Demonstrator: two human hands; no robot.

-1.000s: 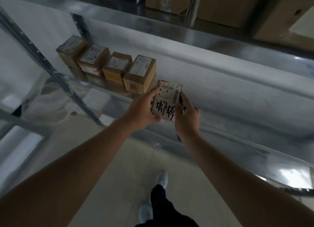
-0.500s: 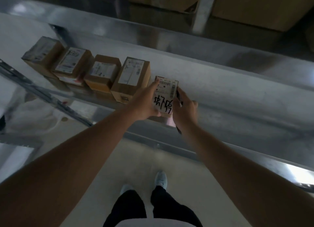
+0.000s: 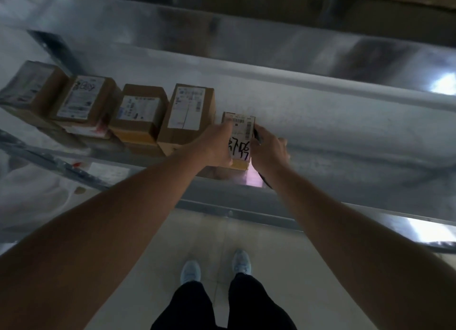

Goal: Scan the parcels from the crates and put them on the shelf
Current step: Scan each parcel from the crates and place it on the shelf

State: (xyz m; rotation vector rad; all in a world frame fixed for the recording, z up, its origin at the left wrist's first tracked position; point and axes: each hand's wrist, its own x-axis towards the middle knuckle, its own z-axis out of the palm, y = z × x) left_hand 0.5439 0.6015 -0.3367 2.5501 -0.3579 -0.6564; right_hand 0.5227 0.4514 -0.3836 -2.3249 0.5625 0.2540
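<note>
Head view, looking down past my arms at the metal shelf (image 3: 345, 132). Both of my hands are on one small parcel (image 3: 240, 134) that sits at the front of the shelf, just right of a row of four cardboard boxes. My left hand (image 3: 214, 147) grips the parcel's left side, thumb lying up over the white label and the fingers curled round the edge. My right hand (image 3: 269, 149) grips its right side, fingers bent against the box, and it also has hold of a thin dark pen (image 3: 262, 179) that pokes out above and below the palm. The parcel's label faces up, with a barcode near the far end and black handwriting near the end closest to me.

Next to the parcel on the left is the tallest box (image 3: 187, 114), just beside it, though I cannot tell if they touch. Further left along the shelf come a squat box (image 3: 139, 114), then a box with a scribbled label (image 3: 84, 98), then the last box (image 3: 27, 85) at the far end. Below the shelf's front edge are my pale shoes (image 3: 240, 261) on the tiled floor (image 3: 283, 268).
</note>
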